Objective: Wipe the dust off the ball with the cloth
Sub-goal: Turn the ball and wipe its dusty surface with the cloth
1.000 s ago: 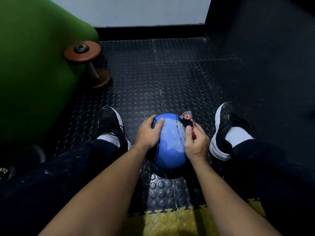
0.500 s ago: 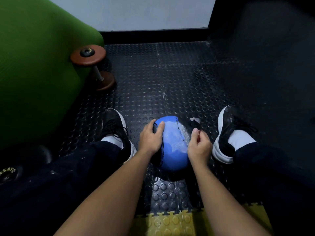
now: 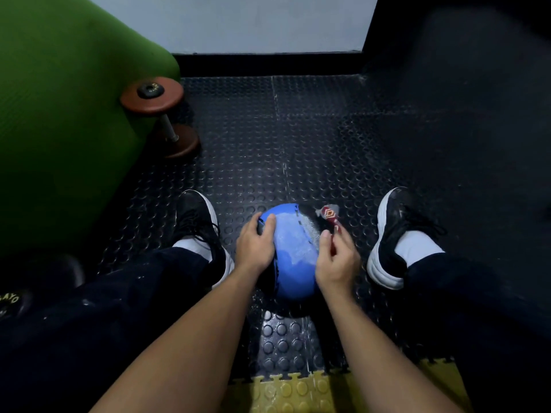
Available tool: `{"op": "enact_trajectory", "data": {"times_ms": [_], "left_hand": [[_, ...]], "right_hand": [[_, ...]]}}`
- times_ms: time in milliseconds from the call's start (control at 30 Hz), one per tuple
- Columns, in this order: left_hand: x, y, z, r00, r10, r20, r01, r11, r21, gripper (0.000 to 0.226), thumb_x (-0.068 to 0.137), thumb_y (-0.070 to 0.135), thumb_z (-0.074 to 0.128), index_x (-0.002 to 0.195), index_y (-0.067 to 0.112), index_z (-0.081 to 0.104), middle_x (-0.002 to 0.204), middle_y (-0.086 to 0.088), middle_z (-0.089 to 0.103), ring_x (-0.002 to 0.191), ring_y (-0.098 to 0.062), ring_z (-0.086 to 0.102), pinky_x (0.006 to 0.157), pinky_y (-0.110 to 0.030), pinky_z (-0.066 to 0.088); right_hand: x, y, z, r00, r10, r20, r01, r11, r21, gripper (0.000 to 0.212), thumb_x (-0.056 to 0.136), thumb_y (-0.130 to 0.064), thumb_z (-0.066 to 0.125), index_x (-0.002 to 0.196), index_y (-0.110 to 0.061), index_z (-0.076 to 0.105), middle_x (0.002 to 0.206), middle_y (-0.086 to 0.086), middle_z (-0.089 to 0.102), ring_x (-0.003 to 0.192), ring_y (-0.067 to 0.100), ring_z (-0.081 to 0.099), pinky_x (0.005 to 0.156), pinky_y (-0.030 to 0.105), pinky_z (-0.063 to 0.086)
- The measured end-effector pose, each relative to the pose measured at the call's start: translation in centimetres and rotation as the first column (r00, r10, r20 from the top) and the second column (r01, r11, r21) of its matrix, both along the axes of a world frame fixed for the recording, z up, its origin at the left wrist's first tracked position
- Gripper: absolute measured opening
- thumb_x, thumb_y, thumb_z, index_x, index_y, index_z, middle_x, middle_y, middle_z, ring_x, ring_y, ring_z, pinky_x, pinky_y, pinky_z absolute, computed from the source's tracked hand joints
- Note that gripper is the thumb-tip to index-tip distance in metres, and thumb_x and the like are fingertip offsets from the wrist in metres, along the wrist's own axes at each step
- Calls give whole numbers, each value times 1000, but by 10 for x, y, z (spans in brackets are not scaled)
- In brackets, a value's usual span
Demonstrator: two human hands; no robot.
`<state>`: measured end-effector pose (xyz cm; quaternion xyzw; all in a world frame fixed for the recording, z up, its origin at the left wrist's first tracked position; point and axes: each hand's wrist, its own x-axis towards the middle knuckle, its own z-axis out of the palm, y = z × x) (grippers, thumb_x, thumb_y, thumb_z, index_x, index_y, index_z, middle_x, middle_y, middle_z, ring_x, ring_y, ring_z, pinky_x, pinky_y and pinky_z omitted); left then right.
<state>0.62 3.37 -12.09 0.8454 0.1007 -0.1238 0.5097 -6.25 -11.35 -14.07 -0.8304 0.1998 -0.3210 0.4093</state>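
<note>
A blue ball [image 3: 293, 263] with pale dusty patches on its top sits on the black studded floor between my feet. My left hand [image 3: 255, 245] rests on the ball's left side, fingers curved over it. My right hand [image 3: 337, 260] is at the ball's right side and pinches a dark cloth [image 3: 328, 214] with a red and white pattern. The cloth's end sticks up beyond my fingertips, by the ball's upper right edge.
A green exercise ball [image 3: 59, 114] fills the left side. A brown dumbbell [image 3: 161, 114] stands on end beside it. My black shoes [image 3: 196, 222] [image 3: 396, 234] flank the ball. Yellow puzzle mat [image 3: 292, 391] lies at the near edge. A dark weight [image 3: 18, 299] sits at lower left.
My right hand has shifted slightly on the ball's right side, and the patterned end of the cloth shows more clearly above my fingers. The left hand stays on the ball.
</note>
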Motion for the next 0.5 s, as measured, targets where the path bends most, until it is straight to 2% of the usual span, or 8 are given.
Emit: {"op": "enact_trajectory", "data": {"times_ms": [67, 133, 200, 267, 333, 400, 467, 500], "left_hand": [[1, 2, 0, 1000, -10, 2, 10, 1000, 4, 60, 99, 57, 46, 151, 26, 47, 157, -3, 45, 145, -22, 39, 120, -35, 27], [-1, 4, 1, 1000, -27, 12, 27, 1000, 11, 60, 100, 57, 45, 151, 27, 46, 157, -3, 44, 145, -21, 39, 118, -34, 26], [-3, 5, 0, 999, -42, 25, 41, 999, 36, 61, 99, 59, 44, 152, 27, 44, 158, -3, 43, 146, -23, 38, 119, -35, 26], [-4, 4, -2, 999, -33, 17, 32, 998, 48, 63, 99, 61, 43, 152, 28, 43, 159, -4, 42, 146, -24, 37, 121, -39, 26], [-5, 1, -1, 1000, -14, 3, 14, 999, 39, 64, 98, 62, 42, 152, 29, 43, 159, -4, 42, 146, -25, 36, 121, -41, 26], [-4, 0, -1, 1000, -8, -5, 8, 999, 42, 65, 97, 63, 42, 152, 28, 42, 158, -5, 42, 146, -26, 36, 121, -43, 26], [-4, 3, 0, 1000, -13, -10, 13, 999, 47, 64, 98, 62, 41, 153, 28, 42, 159, -5, 42, 146, -25, 36, 121, -41, 26], [-5, 5, 0, 1000, -19, -7, 20, 999, 47, 63, 99, 61, 41, 153, 28, 42, 159, -5, 42, 146, -24, 37, 121, -40, 26]], "right_hand": [[-12, 14, -5, 997, 47, 54, -46, 999, -17, 39, 96, -26, 47, 120, -3, 67, 129, 15, 64, 121, 23, 58, 108, 31, 40], [-18, 17, -13, 999, -8, 49, 7, 1000, 24, 44, 96, -29, 44, 121, 0, 66, 130, 18, 62, 123, 27, 58, 107, 36, 42], [-8, 8, -11, 991, -129, -29, 132, 984, 120, 53, 95, -41, 39, 107, 1, 71, 114, 20, 69, 106, 34, 65, 91, 37, 48], [10, -2, -2, 965, -198, -173, 229, 955, 188, 61, 89, -51, 36, 86, 1, 69, 92, 21, 69, 87, 39, 63, 73, 35, 42], [22, -4, 12, 972, -145, -187, 178, 969, 174, 54, 89, -47, 41, 83, -1, 69, 90, 17, 70, 85, 36, 63, 69, 30, 37], [22, 5, 21, 996, -27, -90, 35, 996, 84, 42, 92, -38, 47, 99, -6, 74, 106, 8, 72, 100, 25, 65, 83, 23, 44], [9, 12, 15, 997, 72, -9, -72, 997, 1, 39, 94, -31, 48, 112, -6, 72, 121, 7, 69, 114, 20, 62, 101, 26, 44], [2, 12, 7, 997, 82, 13, -81, 996, -20, 40, 95, -30, 48, 115, -5, 70, 124, 9, 67, 117, 20, 60, 104, 28, 43]]}}
